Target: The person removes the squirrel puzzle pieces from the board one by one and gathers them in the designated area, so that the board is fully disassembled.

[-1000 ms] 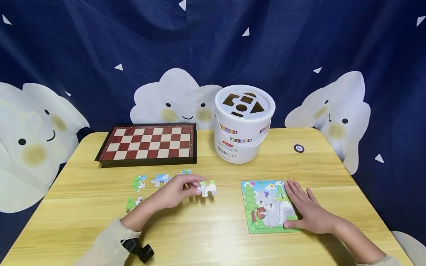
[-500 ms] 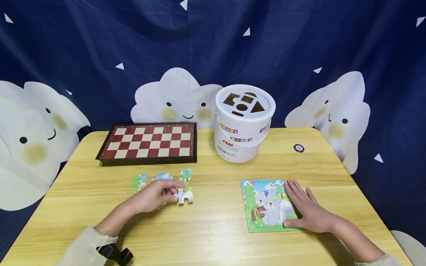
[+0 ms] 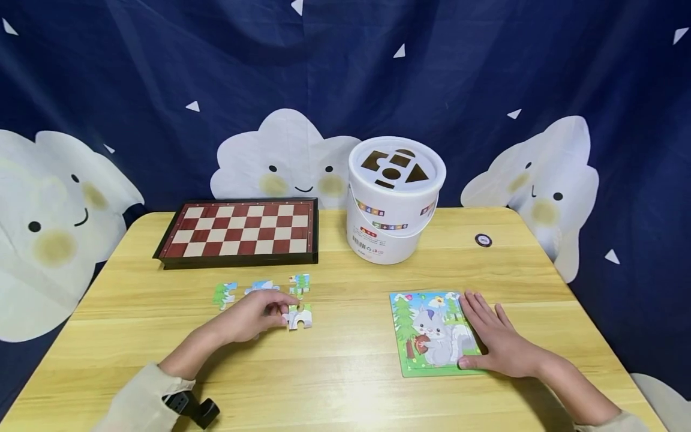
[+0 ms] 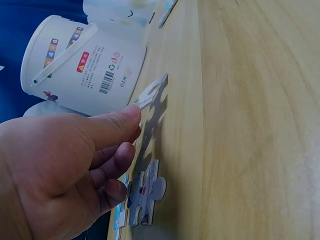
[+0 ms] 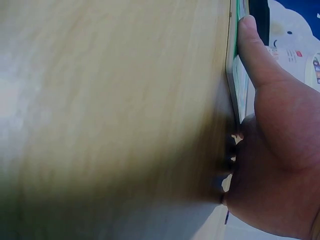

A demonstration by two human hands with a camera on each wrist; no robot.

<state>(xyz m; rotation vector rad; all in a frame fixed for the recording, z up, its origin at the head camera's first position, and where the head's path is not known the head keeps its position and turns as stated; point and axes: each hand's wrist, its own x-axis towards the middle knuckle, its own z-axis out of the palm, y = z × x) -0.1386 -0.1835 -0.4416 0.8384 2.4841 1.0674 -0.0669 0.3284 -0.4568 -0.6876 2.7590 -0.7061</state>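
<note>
Thumb and fingers of my left hand (image 3: 254,315) pinch a jigsaw piece (image 3: 301,318) printed in white, grey and green. In the left wrist view this piece (image 4: 152,91) is tilted, with its shadow on the wood below. Around that hand lie a green tree piece (image 3: 222,294), a blue sky piece (image 3: 262,286), partly covered, and another tree piece (image 3: 300,281). My right hand (image 3: 504,345) rests with straight, spread fingers along the right edge of a squirrel picture puzzle board (image 3: 432,333). Its thumb (image 5: 252,42) lies on the board's edge in the right wrist view.
Behind the pieces stands a red and white checkered game board box (image 3: 243,231). A white bucket (image 3: 391,216) with shape holes in its lid is at the back middle. A small dark round chip (image 3: 483,240) lies back right. A blue cloud-patterned curtain (image 3: 345,60) hangs behind.
My left hand has moved left with the jigsaw piece, to just in front of the tree piece, and has held nearly still since half a second ago. The right hand has stayed on the puzzle board.
</note>
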